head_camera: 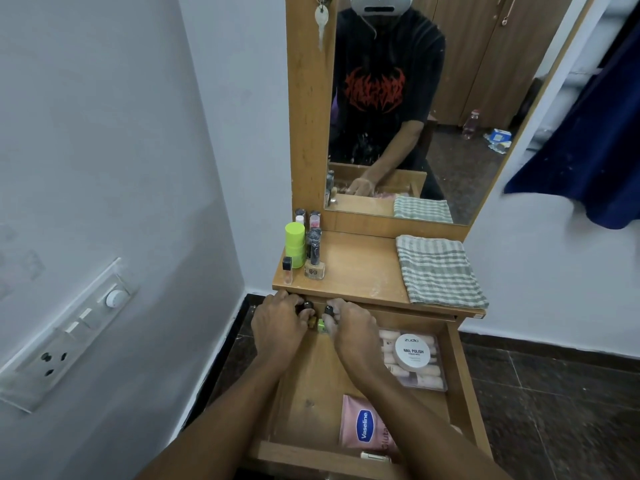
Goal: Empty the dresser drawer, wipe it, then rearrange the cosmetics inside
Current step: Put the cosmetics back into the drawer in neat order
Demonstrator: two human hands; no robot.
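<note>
The wooden dresser drawer (464,382) is pulled open below me. At its far left corner my left hand (280,327) grips a small nail polish bottle with a black cap (307,305). Right beside it, my right hand (349,327) holds another black-capped bottle (328,310); a green bottle (322,325) shows between the hands. Still in the drawer lie a clear box of pink bottles (426,375), a round white nail polish wipes tub (413,352) on top of it, and a pink Vaseline tube (367,427).
On the dresser top (363,268) a group of cosmetics stands at the left: a lime green container (295,244) and several small bottles. A folded striped cloth (438,270) lies at the right. The mirror (415,98) rises behind. A wall with a switchboard (69,337) is at the left.
</note>
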